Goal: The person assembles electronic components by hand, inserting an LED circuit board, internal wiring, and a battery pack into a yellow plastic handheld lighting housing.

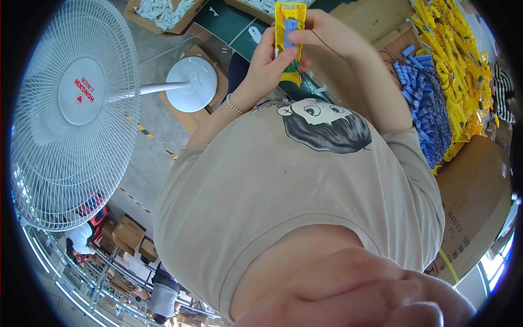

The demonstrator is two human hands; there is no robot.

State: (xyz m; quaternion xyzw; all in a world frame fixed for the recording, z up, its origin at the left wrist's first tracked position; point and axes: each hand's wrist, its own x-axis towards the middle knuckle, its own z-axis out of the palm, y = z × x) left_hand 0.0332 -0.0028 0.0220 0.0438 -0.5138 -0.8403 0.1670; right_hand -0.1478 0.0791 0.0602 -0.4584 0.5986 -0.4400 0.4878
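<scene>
Above the bench edge, my two hands hold a yellow plastic housing (280,27), its open side up. A blue cylindrical battery (291,25) lies inside its upper part, and a green circuit board (292,67) shows lower down. My left hand (269,64) is closed around the housing's lower left side, its thumb across the front by the board. From the right, my right hand (326,34) presses its thumb on the battery, with a thin dark wire by the fingers. Its other fingers are partly hidden behind the housing.
A blue battery pile (422,103) and a heap of yellow housings (463,60) lie to the right, above a large cardboard box (474,191). A white standing fan (81,90) is at left. Boxes of white parts (163,12) stand beyond the green bench (223,22).
</scene>
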